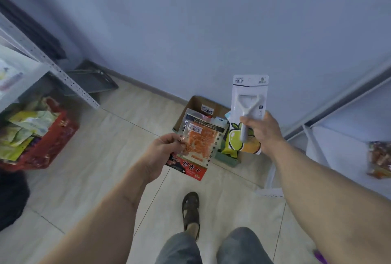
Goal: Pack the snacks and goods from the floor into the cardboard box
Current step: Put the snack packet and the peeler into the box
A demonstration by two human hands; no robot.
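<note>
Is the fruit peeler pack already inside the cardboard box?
No. The right hand holds the fruit peeler pack up in the air, above and in front of the cardboard box on the floor.

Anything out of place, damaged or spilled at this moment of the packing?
Nothing looks damaged or spilled. The left hand holds an orange snack packet, the right hand a carded fruit peeler, both raised above the open cardboard box by the wall. A red packet and a fruit-print bag show below them.
</note>
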